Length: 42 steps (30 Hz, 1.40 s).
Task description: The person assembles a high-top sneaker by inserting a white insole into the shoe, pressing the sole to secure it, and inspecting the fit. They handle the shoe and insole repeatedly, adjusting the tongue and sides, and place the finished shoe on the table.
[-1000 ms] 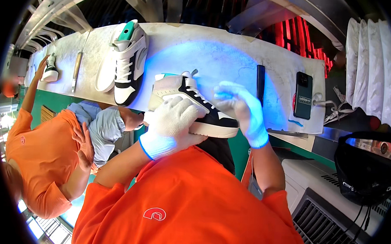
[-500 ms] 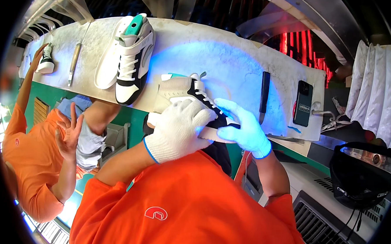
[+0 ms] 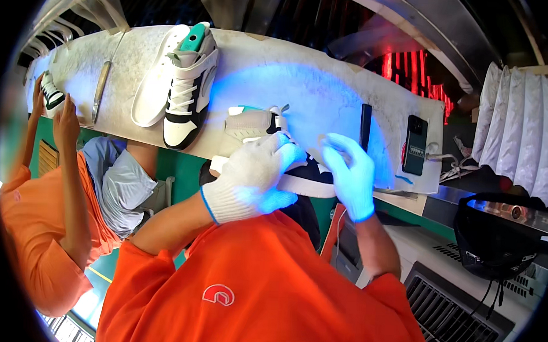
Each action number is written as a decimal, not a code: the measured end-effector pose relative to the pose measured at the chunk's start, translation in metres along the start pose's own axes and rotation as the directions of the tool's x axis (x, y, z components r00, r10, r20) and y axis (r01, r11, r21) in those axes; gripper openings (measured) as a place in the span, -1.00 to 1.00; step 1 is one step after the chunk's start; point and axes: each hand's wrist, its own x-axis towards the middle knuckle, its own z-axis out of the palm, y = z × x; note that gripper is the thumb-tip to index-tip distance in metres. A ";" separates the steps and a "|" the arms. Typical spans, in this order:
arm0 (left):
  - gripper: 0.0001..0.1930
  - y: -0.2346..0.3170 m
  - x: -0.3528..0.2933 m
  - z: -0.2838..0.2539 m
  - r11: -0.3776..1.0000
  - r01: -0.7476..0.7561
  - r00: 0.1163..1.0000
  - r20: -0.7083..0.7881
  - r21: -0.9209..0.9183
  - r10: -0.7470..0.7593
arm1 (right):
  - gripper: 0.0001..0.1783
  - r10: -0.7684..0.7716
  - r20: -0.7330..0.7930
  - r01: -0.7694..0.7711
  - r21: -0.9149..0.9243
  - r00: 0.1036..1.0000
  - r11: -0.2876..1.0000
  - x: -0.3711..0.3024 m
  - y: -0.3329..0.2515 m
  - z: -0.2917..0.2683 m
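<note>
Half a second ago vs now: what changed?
The right hand has lifted back from the toe of the held shoe and appears to have let go. The co-worker's previously raised hand has moved to the far-left shoe.

Unchanged: left hand on the held shoe; phone and black-handled tool on the bench.

The grey, black and white sneaker (image 3: 250, 125) is tilted, toe rightward.

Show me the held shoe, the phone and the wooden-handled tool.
Held shoe (image 3: 246, 126): head view, grey side near the heel.
Phone (image 3: 415, 145): head view, middle of its back.
Wooden-handled tool (image 3: 103, 81): head view, on its handle.
</note>
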 end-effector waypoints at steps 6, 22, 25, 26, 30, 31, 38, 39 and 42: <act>-0.51 -0.048 -0.038 -0.058 0.983 0.063 0.977 -0.191 -0.171 -0.095 | -0.42 -0.422 -0.326 0.353 -0.250 0.846 0.902 -0.062 0.016 0.046; -0.17 0.035 -0.010 -0.129 0.958 -0.044 0.994 0.105 0.283 0.015 | -0.29 0.110 0.111 -0.155 0.783 0.988 0.602 0.081 0.016 0.071; -0.19 0.072 0.012 -0.128 0.909 0.035 0.968 0.210 0.415 -0.134 | -0.31 -0.283 -0.006 0.243 0.528 0.959 0.814 0.111 0.091 0.086; -0.19 0.074 0.015 -0.129 0.909 0.077 0.961 0.211 0.409 -0.177 | -0.32 -0.390 -0.106 0.402 0.351 0.915 0.846 0.109 0.085 0.090; -0.15 0.070 0.020 -0.129 0.918 0.160 0.950 0.195 0.364 -0.243 | -0.16 -0.362 -0.099 0.352 0.564 0.927 0.747 0.069 0.043 0.078; -0.13 0.068 0.021 -0.129 0.926 0.154 0.958 0.179 0.345 -0.226 | -0.10 -0.286 -0.080 0.234 0.794 0.955 0.561 0.061 0.036 0.074; -0.14 0.074 0.033 -0.121 0.935 0.213 0.942 0.193 0.285 -0.274 | 0.26 -0.613 -0.216 0.631 0.474 0.760 0.615 0.024 -0.031 0.046; -0.15 0.078 0.033 -0.120 0.931 0.220 0.939 0.194 0.293 -0.283 | 0.31 -0.608 -0.205 0.618 0.494 0.767 0.612 0.020 -0.039 0.045; -0.17 0.086 0.038 -0.118 0.926 0.235 0.933 0.198 0.296 -0.300 | 0.41 -0.589 -0.180 0.586 0.512 0.788 0.628 0.018 -0.048 0.045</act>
